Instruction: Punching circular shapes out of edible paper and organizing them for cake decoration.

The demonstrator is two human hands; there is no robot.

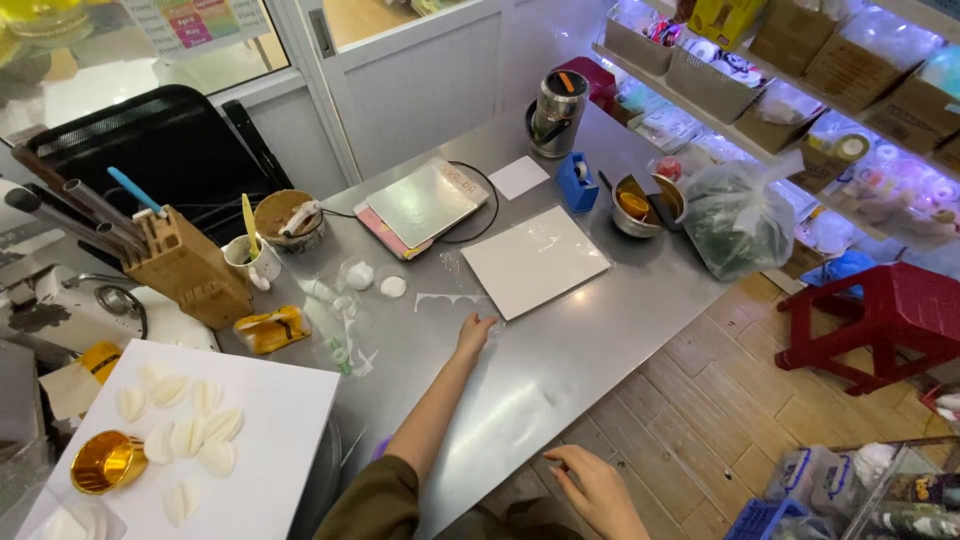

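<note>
A long grey stainless-steel table (560, 370) carries a white square board (535, 261), a wooden knife block (188, 268), a blue tape dispenser (576, 183) and a steel insulated jug (556, 113). A flat digital scale (425, 203), a tied clear plastic bag of greens (738, 215) and a large white board bearing pale shell-shaped pieces (265, 420) also rest on it.

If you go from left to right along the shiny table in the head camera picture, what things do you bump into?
Wooden knife block → white cup → brown round tin → flat scale → white square board → blue tape dispenser → metal bowl → clear bag of greens.

Bright, even light, glare on the steel table (560, 350) and lit shelves (800, 130); wide-angle bending at edges.
</note>
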